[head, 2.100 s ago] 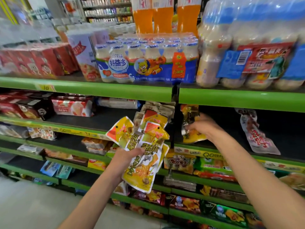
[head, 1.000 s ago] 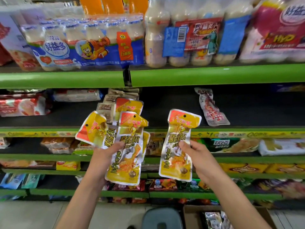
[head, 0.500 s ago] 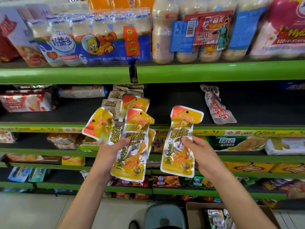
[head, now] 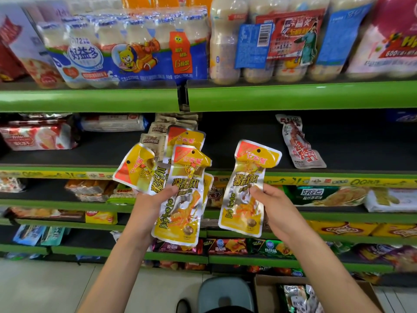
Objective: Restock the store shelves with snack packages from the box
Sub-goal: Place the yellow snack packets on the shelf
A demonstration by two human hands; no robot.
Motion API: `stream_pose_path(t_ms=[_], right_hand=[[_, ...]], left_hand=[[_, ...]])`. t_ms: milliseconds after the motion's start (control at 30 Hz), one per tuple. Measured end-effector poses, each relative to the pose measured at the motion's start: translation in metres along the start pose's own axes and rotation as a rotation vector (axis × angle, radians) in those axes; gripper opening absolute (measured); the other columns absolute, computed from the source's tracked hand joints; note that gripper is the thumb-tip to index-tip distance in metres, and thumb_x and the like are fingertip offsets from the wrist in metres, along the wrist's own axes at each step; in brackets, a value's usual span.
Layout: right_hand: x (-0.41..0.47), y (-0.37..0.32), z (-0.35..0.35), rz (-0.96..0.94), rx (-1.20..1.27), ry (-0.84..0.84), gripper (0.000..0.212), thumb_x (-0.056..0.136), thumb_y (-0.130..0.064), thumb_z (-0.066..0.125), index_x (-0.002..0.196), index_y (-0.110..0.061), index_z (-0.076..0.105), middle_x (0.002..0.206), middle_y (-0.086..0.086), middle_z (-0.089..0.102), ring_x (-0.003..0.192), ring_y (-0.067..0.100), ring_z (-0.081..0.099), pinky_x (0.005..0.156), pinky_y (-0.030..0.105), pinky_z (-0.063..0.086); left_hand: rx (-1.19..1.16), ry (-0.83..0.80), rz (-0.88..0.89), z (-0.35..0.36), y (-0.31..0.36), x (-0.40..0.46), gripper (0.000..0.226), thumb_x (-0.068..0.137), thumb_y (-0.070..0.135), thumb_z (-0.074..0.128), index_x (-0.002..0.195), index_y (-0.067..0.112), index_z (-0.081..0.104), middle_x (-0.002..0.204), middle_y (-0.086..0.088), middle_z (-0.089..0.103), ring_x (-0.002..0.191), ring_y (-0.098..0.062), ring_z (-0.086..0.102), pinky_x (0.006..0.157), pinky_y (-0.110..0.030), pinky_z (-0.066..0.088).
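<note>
Left hand (head: 150, 203): grips a fanned bunch of yellow foil snack pouches (head: 178, 195), thumb across the front.
Right hand (head: 274, 207): pinches one matching yellow foil pouch (head: 247, 190) by its right edge, upright before the green shelf (head: 316, 97).

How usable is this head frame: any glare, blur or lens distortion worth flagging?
Head view: the yellow pouch in the right hand is sharp, print legible; glare streaks its foil and the wrapped bottle pack; wide-angle bending bows the green shelf edge; the frame's corners are soft.
</note>
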State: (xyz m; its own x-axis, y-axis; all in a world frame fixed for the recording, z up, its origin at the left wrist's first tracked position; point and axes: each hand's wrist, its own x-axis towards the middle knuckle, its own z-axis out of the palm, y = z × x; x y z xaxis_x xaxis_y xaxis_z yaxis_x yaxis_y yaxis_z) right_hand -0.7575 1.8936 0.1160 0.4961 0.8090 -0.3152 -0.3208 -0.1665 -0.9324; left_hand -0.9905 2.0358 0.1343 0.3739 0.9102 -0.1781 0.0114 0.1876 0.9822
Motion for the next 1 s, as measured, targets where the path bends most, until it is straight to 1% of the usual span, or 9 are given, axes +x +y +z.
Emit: stream_pose_path(t_ms=[100,167,233,300,500,667,767,867,1000], right_hand=[[0.004,0.001,0.0,-0.052,0.069,-0.034,0.022,0.1,-0.012,0.054,0.099,-0.02,0.074,0.094,0.0,0.072,0.107,0.023,0.06,0.107,0.056,0.041],[0.006,-0.001,0.001,-0.012,0.311,-0.094,0.023,0.095,-0.008,0.054,0.104,-0.02,0.072,0.076,0.004,0.066,0.08,0.022,0.063,0.08,0.046,0.057],[0.005,-0.003,0.005,0.105,0.638,-0.204,0.024,0.092,-0.016,0.05,0.108,-0.011,0.067,0.061,0.004,0.059,0.048,0.014,0.054,0.047,0.027,0.048],[0.005,-0.002,0.01,0.154,0.85,-0.376,0.03,0.099,-0.026,0.039,0.102,-0.007,0.062,0.048,-0.003,0.045,0.036,0.006,0.031,0.038,0.019,0.03],[-0.004,0.0,0.016,0.131,0.935,-0.728,0.025,0.102,-0.026,0.046,0.105,-0.007,0.06,0.057,-0.004,0.034,0.041,0.006,0.022,0.049,0.024,0.025],[-0.011,-0.001,0.017,0.141,0.864,-0.757,0.044,0.104,-0.034,0.02,0.109,-0.01,0.057,0.061,-0.004,0.035,0.044,0.005,0.015,0.053,0.024,0.024],[-0.009,-0.002,0.019,0.163,0.854,-0.826,0.034,0.105,-0.032,0.03,0.108,-0.011,0.057,0.06,-0.004,0.034,0.043,0.005,0.015,0.052,0.024,0.023],[-0.007,-0.004,0.023,0.149,0.835,-0.882,0.03,0.104,-0.03,0.035,0.108,-0.011,0.058,0.059,-0.004,0.034,0.042,0.005,0.015,0.051,0.024,0.022],[-0.006,-0.002,0.027,0.155,0.843,-0.888,0.026,0.104,-0.03,0.039,0.098,-0.01,0.055,0.057,-0.004,0.033,0.041,0.005,0.015,0.05,0.023,0.02]], left_hand=[[-0.009,-0.005,0.029,-0.001,-0.004,0.002,0.052,0.082,0.029,0.078,0.13,0.034,0.06,0.11,0.018,0.075,0.096,-0.001,0.072,0.065,-0.019,0.056],[-0.009,0.003,0.034,0.001,-0.004,0.002,0.049,0.082,0.028,0.078,0.128,0.033,0.06,0.105,0.023,0.075,0.09,0.005,0.071,0.064,-0.016,0.054],[0.005,0.004,0.038,0.004,-0.005,0.003,0.038,0.083,0.028,0.077,0.117,0.032,0.062,0.089,0.035,0.072,0.077,0.017,0.066,0.054,-0.007,0.049],[0.026,-0.008,0.04,0.006,-0.004,0.004,0.026,0.084,0.027,0.075,0.106,0.033,0.062,0.079,0.041,0.067,0.069,0.023,0.061,0.05,-0.004,0.045],[0.034,-0.028,0.056,0.011,-0.002,0.005,0.019,0.084,0.022,0.075,0.099,0.03,0.067,0.082,0.031,0.073,0.068,0.016,0.066,0.045,-0.002,0.043],[0.022,-0.034,0.025,0.009,0.0,0.006,0.021,0.083,0.027,0.077,0.103,0.03,0.069,0.093,0.023,0.076,0.076,0.005,0.072,0.053,-0.014,0.052],[0.003,-0.048,0.025,0.009,0.001,0.004,0.017,0.084,0.022,0.076,0.1,0.028,0.072,0.091,0.02,0.077,0.074,0.004,0.072,0.052,-0.014,0.053],[-0.027,-0.087,0.022,0.008,0.003,0.003,0.022,0.085,0.019,0.075,0.099,0.036,0.076,0.101,0.011,0.078,0.086,-0.009,0.075,0.055,-0.018,0.056],[-0.048,-0.093,0.026,0.006,0.004,0.002,0.036,0.08,0.025,0.079,0.114,0.034,0.071,0.111,0.008,0.076,0.097,-0.014,0.075,0.067,-0.029,0.059]])
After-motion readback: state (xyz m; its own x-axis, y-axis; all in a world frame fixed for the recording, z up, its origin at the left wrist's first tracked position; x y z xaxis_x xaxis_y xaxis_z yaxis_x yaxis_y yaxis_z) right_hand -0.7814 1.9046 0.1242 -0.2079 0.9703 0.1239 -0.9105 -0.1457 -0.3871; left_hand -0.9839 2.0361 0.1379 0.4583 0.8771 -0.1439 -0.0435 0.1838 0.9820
